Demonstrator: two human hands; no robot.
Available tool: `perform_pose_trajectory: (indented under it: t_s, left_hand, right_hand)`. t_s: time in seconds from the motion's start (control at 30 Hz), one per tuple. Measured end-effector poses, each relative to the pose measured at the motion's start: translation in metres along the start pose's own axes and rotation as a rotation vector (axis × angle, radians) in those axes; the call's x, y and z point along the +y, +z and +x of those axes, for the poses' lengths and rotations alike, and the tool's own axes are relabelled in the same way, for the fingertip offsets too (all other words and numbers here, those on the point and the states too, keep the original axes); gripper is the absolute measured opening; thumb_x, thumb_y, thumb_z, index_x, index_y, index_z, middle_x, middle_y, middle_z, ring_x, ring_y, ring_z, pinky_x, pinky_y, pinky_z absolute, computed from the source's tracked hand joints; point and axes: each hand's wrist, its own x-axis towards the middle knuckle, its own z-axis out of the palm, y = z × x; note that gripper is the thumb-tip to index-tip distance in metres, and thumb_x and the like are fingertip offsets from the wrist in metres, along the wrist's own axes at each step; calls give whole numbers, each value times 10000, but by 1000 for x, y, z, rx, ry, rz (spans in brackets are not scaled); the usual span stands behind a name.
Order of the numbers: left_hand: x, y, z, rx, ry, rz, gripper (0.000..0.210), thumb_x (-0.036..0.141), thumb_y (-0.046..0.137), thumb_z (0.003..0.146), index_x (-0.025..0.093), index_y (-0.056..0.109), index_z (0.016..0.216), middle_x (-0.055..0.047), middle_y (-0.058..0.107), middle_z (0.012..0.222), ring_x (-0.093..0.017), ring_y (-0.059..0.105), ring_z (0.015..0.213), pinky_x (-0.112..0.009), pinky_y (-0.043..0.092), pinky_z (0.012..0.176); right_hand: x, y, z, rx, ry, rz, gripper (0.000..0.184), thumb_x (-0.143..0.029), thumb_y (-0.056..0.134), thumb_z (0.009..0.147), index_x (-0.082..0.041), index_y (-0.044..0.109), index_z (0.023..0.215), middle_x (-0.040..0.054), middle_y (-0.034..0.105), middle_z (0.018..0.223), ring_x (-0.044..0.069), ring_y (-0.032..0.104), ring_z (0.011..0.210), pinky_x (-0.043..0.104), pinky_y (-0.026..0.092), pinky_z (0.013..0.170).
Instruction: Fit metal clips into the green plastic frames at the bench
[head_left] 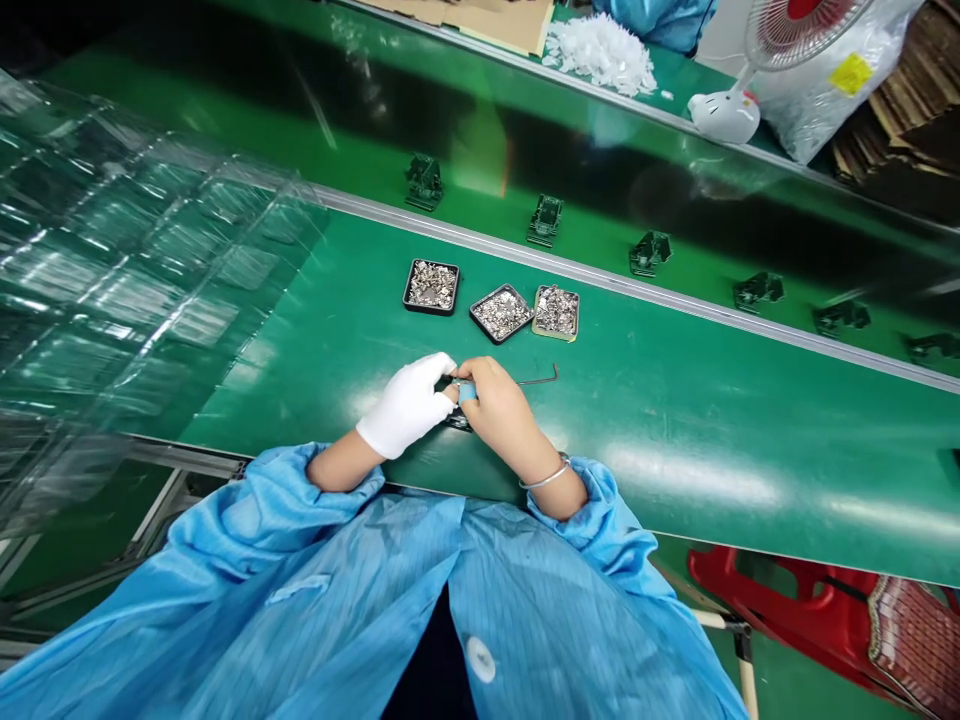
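Note:
My left hand (407, 408), in a white glove with bare fingertips, closes around a small dark part (459, 418) low over the green bench. My right hand (501, 405) meets it from the other side, fingers pinched together, with a light blue band (466, 391) at one fingertip. Most of the part is hidden by both hands. A thin L-shaped metal rod (546, 379) sticks out to the right from behind my right hand; whether my fingers grip it, I cannot tell. Just beyond are three small square trays (408, 302) (498, 336) (556, 333) of shiny metal pieces.
Behind a metal rail (480, 243), several dark green circuit-board assemblies (545, 219) stand in a row on a green belt. Clear plastic blister trays (150, 250) pile up at left. A white fan (724, 117) stands on the upper shelf. A red chair (795, 610) is lower right.

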Motion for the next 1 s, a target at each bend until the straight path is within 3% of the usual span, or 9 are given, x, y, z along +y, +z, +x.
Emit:
perform_pose_trajectory:
  t_s: [0.1,0.23,0.33,0.4,0.53,0.73,0.83,0.93,1.0]
  left_hand:
    - [-1,0,-1,8,-1,-12,118,246,452,757,191,541,812,-33,630,821,-204,597,791,-338,485,755]
    - [-10,-5,-5,13,-41,-136,247,311,489,801,182,566,997,-70,675,1027,-220,640,966,-368,501,894]
    - [-20,-12,-8,32,-98,-229,327,348,498,810,172,558,1079,-92,668,1136,-220,641,1049,-367,492,952]
    - [-27,-16,-9,39,-126,-222,311,364,492,804,176,579,1036,-88,684,1104,-226,651,1029,-368,499,942]
    - [-31,-19,-10,40,-123,-174,285,392,484,802,195,611,964,-62,710,1016,-226,666,945,-357,519,884]
    - [-37,-24,-13,70,-116,-175,299,418,494,803,194,634,943,-58,722,984,-228,670,920,-342,523,875]
    - [-37,-27,-12,104,-115,-175,294,413,492,811,191,643,932,-59,722,984,-228,666,936,-332,526,864]
    - [-28,-30,-10,169,-72,-145,263,381,472,837,198,652,897,-46,720,949,-210,661,910,-316,527,847]
    - [-18,-31,-8,210,-23,-135,258,369,461,856,203,658,868,-39,716,926,-198,655,892,-311,524,852]
  right_hand:
    - [-1,-1,-1,-1,7,-12,333,-8,433,712,-172,542,981,94,620,1016,218,572,1004,364,465,923]
    - [13,-25,14,-20,9,17,262,-88,458,825,-187,586,1031,57,672,1024,181,619,962,318,485,882]
    - [31,-48,42,41,79,-208,282,-85,435,858,-165,636,1040,94,680,1097,215,612,1033,361,452,945]
    - [41,-56,63,-12,142,-431,321,-55,444,843,-148,657,1064,128,672,1128,248,592,1085,405,404,1001]
    - [46,-52,91,-128,211,-681,300,-58,467,840,-144,673,1041,168,670,1112,282,593,1094,470,329,1046]
    - [46,-47,93,-110,238,-672,287,-62,410,857,-120,642,1014,163,689,1056,252,633,998,400,386,963]
    - [52,-50,86,26,242,-433,252,-100,409,850,-149,614,989,112,682,1035,214,622,943,337,443,854]
    - [50,-47,74,181,229,131,111,-203,478,826,-179,575,873,37,659,877,160,599,798,297,474,767]
    - [41,-40,61,158,226,502,100,-282,557,790,-194,552,837,-4,628,784,128,581,715,278,492,720]
